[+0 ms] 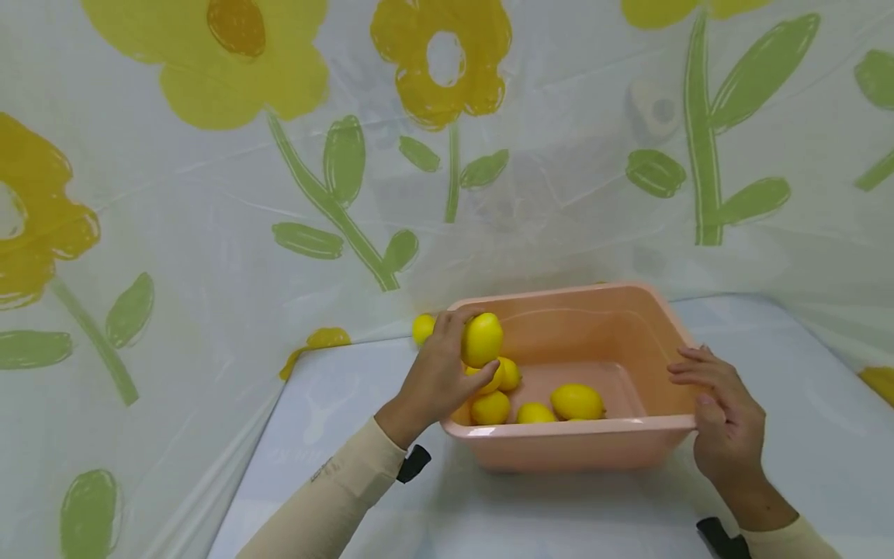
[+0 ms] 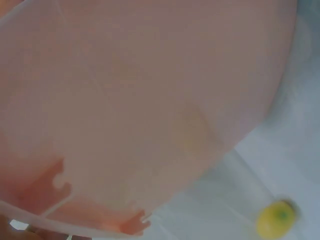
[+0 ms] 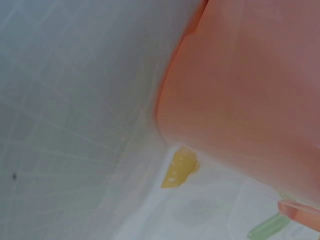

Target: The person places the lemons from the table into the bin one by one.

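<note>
A pink plastic basin (image 1: 587, 450) stands on the table with several yellow lemons inside, mostly toward its left end. My left hand (image 1: 436, 373) reaches over the left rim and holds a lemon (image 1: 483, 340) between fingers and thumb, above other lemons (image 1: 490, 407). At the right end my right hand (image 1: 726, 423) grips the basin's rim, fingers over the edge and thumb outside. The left wrist view shows the basin's outer wall (image 2: 150, 90), with fingertips at the lower left corner. In the right wrist view the basin's outer corner (image 3: 240, 100) fills the right side.
Behind the basin's left corner lies another lemon (image 1: 422, 329), which also shows in the left wrist view as a yellow lemon (image 2: 276, 220). A flower-printed sheet (image 1: 559, 155) rises behind the white table (image 1: 335, 404).
</note>
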`<state>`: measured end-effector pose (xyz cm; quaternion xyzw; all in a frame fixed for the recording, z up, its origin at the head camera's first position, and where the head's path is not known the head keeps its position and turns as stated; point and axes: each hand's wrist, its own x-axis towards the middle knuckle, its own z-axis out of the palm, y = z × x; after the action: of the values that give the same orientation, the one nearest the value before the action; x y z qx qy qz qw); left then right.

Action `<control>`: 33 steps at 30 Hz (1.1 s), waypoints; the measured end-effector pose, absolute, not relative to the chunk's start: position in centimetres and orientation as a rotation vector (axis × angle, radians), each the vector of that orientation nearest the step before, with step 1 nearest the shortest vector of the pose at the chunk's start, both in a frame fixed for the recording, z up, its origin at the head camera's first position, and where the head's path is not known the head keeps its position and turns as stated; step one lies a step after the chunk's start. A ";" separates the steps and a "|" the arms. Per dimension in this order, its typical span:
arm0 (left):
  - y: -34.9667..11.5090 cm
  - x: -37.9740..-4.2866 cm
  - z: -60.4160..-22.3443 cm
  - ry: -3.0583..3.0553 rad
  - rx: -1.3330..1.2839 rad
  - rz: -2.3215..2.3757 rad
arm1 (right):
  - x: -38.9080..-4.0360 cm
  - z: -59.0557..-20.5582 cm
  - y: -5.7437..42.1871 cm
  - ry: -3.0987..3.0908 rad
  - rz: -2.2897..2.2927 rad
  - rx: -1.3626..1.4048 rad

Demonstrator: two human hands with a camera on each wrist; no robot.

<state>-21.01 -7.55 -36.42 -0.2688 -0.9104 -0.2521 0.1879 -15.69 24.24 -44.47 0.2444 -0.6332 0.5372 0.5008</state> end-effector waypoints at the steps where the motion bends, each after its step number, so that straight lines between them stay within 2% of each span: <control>1: -7.4 -21.1 -36.4 -2.566 -0.770 -0.690 | -15.7 -44.5 24.3 -1.538 1.293 0.586; 10: -6.2 -21.4 -36.4 -2.625 -0.906 -0.533 | -15.7 -44.7 24.3 -1.552 1.305 0.594; 20: -5.7 -21.3 -36.6 -2.816 -0.937 -0.427 | -15.7 -44.2 24.0 -1.505 1.317 0.607; 33: -5.3 -21.3 -36.9 -2.872 -1.041 -0.027 | -15.2 -44.0 23.9 -1.544 1.339 0.605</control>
<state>-21.34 -5.35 -36.92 -0.3403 -0.9393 -0.0090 0.0433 -15.17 23.86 -44.01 0.2484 -0.6341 0.5497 0.4838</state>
